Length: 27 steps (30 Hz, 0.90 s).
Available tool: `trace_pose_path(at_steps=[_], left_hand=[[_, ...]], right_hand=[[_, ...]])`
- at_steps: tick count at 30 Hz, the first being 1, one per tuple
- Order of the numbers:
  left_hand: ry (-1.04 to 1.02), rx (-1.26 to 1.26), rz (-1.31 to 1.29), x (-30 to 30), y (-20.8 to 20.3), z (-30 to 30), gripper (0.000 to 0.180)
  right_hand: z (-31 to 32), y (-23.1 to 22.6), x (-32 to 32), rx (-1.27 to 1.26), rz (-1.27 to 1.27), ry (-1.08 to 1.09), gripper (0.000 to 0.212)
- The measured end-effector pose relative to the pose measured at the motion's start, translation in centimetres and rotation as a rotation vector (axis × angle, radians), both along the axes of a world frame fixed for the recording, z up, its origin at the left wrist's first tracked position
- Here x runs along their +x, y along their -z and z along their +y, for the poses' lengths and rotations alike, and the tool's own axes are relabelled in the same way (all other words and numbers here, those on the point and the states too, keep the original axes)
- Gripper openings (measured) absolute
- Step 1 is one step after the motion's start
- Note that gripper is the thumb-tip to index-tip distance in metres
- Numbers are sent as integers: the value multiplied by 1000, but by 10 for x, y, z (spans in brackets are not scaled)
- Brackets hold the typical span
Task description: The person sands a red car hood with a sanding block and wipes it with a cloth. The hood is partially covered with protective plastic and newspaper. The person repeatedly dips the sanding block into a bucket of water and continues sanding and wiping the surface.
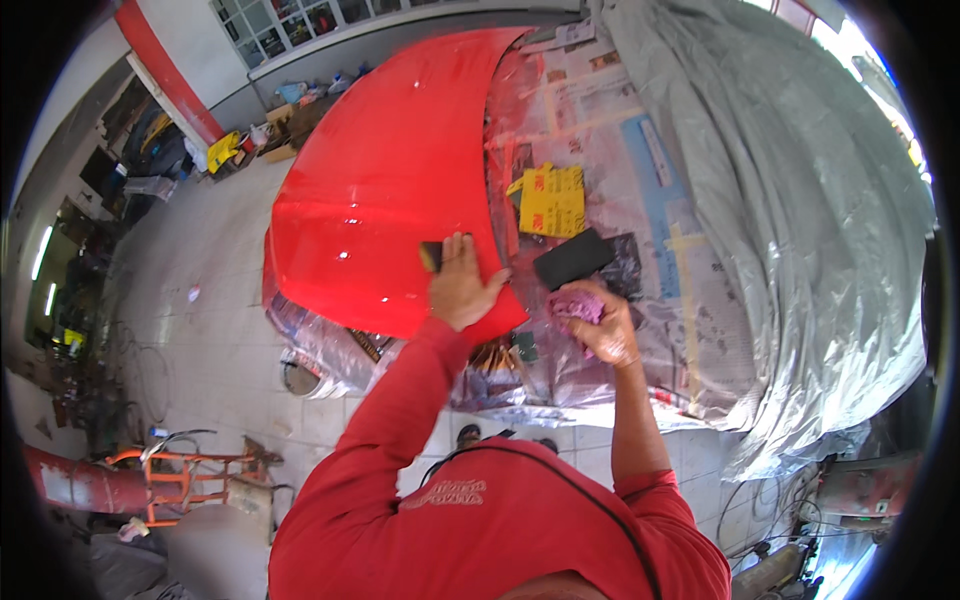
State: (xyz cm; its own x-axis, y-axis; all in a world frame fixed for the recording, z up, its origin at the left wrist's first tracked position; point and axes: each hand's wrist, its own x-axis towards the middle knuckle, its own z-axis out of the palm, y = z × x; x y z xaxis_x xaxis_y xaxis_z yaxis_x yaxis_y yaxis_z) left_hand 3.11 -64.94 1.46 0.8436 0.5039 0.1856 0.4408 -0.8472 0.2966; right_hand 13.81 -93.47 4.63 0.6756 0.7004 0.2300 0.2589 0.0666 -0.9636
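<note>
My left hand (459,285) lies on the near edge of a glossy red car hood (385,170). Its fingers press flat over a small dark-and-yellow sanding pad (431,257), mostly hidden beneath them. In my right hand (615,335) is a bunched pink-purple cloth (576,312), squeezed between thumb and fingers. This hand hovers or rests above the plastic-and-paper masking right of the hood; I cannot tell whether it touches. Just beyond the cloth sits a dark rectangular block (573,259). A yellow printed sandpaper sheet (552,200) lies farther away on the masking.
Newspaper and clear plastic masking (710,330) covers the car beside the hood. A grey-silver cover (790,180) drapes over the right side. A bucket (300,376) stands on the tiled floor below the hood's near left corner. An orange metal frame (200,478) is at lower left.
</note>
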Motion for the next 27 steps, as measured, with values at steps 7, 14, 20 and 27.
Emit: trace_pose_path(at_steps=[7, 14, 20, 27], left_hand=[[-354, -37, 151, 20, -6, 91, 106], [-22, -77, 15, 8, 3, 75, 104], [-274, -102, 126, 26, -12, 82, 101], [-77, -148, 3, 7, 10, 125, 101]], right_hand=[[21, -12, -11, 40, 91, -87, 41], [88, -29, -44, -43, -461, -58, 44], [132, 13, -63, -177, -937, 24, 49], [118, 18, -62, -185, -954, 36, 53]])
